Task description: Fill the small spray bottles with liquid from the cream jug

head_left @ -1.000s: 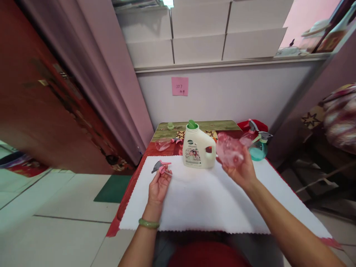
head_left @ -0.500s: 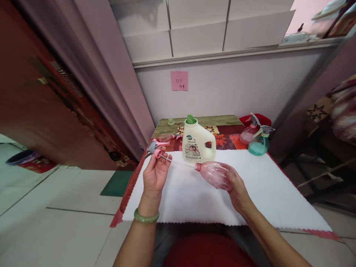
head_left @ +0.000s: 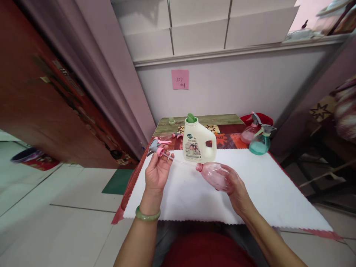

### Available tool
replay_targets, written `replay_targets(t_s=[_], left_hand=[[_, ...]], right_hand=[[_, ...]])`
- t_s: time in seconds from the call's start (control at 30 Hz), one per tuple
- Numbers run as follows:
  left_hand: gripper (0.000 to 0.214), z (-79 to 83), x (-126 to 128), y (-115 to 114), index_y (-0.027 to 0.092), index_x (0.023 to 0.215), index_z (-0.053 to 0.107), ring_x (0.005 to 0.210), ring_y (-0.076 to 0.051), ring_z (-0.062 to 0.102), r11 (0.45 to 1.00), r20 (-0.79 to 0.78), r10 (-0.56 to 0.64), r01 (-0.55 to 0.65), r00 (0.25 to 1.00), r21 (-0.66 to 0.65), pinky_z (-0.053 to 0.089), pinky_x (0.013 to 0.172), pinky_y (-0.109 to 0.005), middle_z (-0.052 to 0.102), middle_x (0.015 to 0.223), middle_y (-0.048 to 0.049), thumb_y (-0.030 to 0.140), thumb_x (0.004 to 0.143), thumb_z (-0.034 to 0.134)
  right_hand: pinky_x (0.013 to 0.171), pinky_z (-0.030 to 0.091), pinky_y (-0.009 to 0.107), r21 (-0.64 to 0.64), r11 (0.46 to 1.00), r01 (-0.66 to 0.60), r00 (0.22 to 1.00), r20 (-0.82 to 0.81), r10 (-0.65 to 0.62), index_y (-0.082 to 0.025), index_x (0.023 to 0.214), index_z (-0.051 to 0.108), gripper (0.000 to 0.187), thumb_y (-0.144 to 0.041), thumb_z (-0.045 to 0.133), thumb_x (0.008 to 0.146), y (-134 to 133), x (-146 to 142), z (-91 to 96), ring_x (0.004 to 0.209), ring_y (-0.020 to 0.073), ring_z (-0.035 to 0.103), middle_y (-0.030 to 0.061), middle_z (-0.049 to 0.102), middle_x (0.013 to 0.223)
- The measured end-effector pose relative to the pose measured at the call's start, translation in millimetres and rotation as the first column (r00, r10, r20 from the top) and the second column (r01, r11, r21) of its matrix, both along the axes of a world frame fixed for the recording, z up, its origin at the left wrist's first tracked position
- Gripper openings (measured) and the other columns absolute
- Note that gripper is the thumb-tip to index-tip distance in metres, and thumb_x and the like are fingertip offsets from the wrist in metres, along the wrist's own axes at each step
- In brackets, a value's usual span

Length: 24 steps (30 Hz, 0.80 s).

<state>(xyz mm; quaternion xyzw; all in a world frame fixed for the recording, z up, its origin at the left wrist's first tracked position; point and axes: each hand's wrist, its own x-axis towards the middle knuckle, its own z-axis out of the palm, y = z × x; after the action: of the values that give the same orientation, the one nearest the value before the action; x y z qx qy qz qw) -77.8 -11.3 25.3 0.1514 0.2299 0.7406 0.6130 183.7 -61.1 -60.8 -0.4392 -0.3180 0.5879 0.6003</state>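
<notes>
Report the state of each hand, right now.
Left hand: closed, holding the pink-and-gray spray head.
Right hand: closed around the base end of the clear pink bottle.

We read "357" handwritten on the pink note on the wall, above smaller characters we cannot make out. Print on the label of the cream jug is too small for us.

Table bearing white cloth, cream jug, pale-green cap, teal spray bottle, pink spray bottle
</notes>
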Motion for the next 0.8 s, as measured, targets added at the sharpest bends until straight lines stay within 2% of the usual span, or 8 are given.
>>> replay_targets(t_s=[0.13,0.23,0.3,0.4,0.53,0.7,0.8], left_hand=[[0.022,-6.8,18,-3,0.014,0.102,0.075,0.085,-0.016,0.070,0.999,-0.079,-0.036,0.038,0.996,0.020,0.055,0.094,-0.039,0.077,0.109,-0.0118,0.019,0.098,0.054],[0.014,-14.6,36,-9,0.016,0.099,0.076,0.098,-0.020,0.071,0.996,-0.157,-0.071,0.080,0.985,0.049,0.052,0.100,-0.041,0.076,0.112,-0.0118,0.023,0.090,0.068],[0.015,-18.5,48,-14,0.017,0.100,0.076,0.108,-0.023,0.070,0.992,-0.209,-0.101,0.115,0.973,0.054,0.050,0.102,-0.042,0.076,0.113,-0.0119,0.027,0.088,0.072],[0.020,-19.8,61,-22,0.018,0.103,0.075,0.118,-0.026,0.066,0.987,-0.230,-0.134,0.149,0.964,0.051,0.048,0.104,-0.044,0.075,0.117,-0.0124,0.032,0.088,0.073],[0.025,-15.4,65,-28,0.018,0.108,0.073,0.119,-0.026,0.066,0.989,-0.189,-0.138,0.144,0.972,0.019,0.046,0.107,-0.045,0.075,0.119,-0.0132,0.032,0.087,0.075],[0.031,-10.1,69,-33,0.016,0.113,0.071,0.115,-0.024,0.069,0.993,-0.165,-0.114,0.110,0.980,-0.030,0.048,0.106,-0.043,0.076,0.115,-0.0131,0.034,0.089,0.073],[0.028,-7.8,70,-34,0.016,0.112,0.071,0.116,-0.024,0.068,0.995,-0.164,-0.101,0.097,0.981,-0.032,0.047,0.108,-0.043,0.075,0.117,-0.0138,0.032,0.089,0.073]], right_hand=[[0.083,0.057,0.040,-0.024,1.000,0.017,1.000,0.004,-0.017,-0.027,0.123,0.065,0.060,-0.063,0.075,0.075,-1,-9,5.1,0.118,0.0328,0.064,0.0091,0.069,0.131],[0.077,0.058,0.039,-0.013,1.000,-0.017,1.000,-0.010,0.017,-0.028,0.128,0.061,0.068,-0.063,0.077,0.072,-2,-18,11.5,0.119,0.0338,0.063,0.0101,0.066,0.135],[0.080,0.057,0.041,0.017,0.999,-0.034,0.999,-0.007,0.034,-0.029,0.130,0.058,0.070,-0.062,0.078,0.072,-3,-24,15.4,0.123,0.0339,0.060,0.0104,0.063,0.139],[0.093,0.054,0.045,0.071,0.997,-0.005,0.999,0.032,0.003,-0.030,0.133,0.053,0.075,-0.060,0.082,0.070,-6,-29,18.5,0.129,0.0333,0.055,0.0105,0.059,0.143],[0.103,0.050,0.047,0.176,0.983,0.051,0.988,0.131,-0.075,-0.031,0.138,0.045,0.092,-0.049,0.092,0.060,-13,-31,21.1,0.130,0.0330,0.054,0.0115,0.052,0.149],[0.105,0.048,0.048,0.307,0.949,0.071,0.942,0.292,-0.165,-0.030,0.140,0.042,0.095,-0.042,0.093,0.060,-22,-37,30.9,0.137,0.0339,0.048,0.0134,0.042,0.156],[0.103,0.048,0.048,0.328,0.938,0.114,0.909,0.346,-0.231,-0.028,0.140,0.041,0.093,-0.041,0.091,0.062,-24,-40,33.4,0.135,0.0335,0.049,0.0142,0.043,0.154]])
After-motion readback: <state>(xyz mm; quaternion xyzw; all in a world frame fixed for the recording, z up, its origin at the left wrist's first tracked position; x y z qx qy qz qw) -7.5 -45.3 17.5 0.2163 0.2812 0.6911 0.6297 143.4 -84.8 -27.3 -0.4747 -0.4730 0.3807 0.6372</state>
